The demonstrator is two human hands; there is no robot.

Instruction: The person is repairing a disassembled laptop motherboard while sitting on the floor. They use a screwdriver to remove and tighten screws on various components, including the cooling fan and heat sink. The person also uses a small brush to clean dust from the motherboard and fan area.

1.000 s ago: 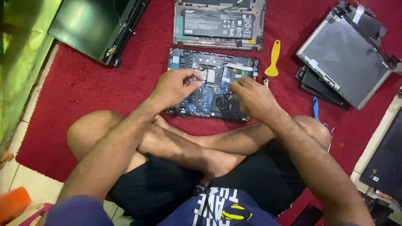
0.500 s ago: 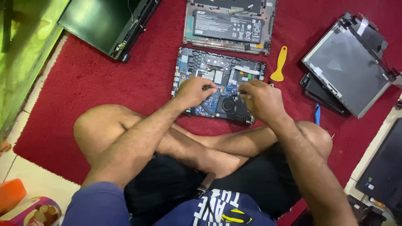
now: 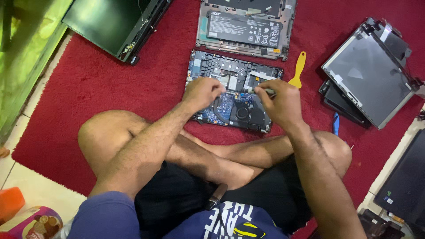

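Observation:
An opened laptop base (image 3: 230, 90) with its blue circuit board and fan showing lies on the red carpet (image 3: 102, 93) in front of my crossed legs. My left hand (image 3: 202, 93) rests curled on the board's left side, fingers pressing down near a metal plate. My right hand (image 3: 280, 101) is over the board's right side and pinches a thin grey tool (image 3: 261, 90) whose tip points left onto the board.
A second opened laptop base with a black battery (image 3: 245, 27) lies just beyond. A yellow pry tool (image 3: 299, 70) is to the right. Laptop screens lie at top left (image 3: 113, 24) and right (image 3: 369, 71). A blue tool (image 3: 335, 124) sits by my right knee.
The view has shifted so the laptop sits lower and more central. Both hands stay on the board; the right hand has edged a little toward its right side.

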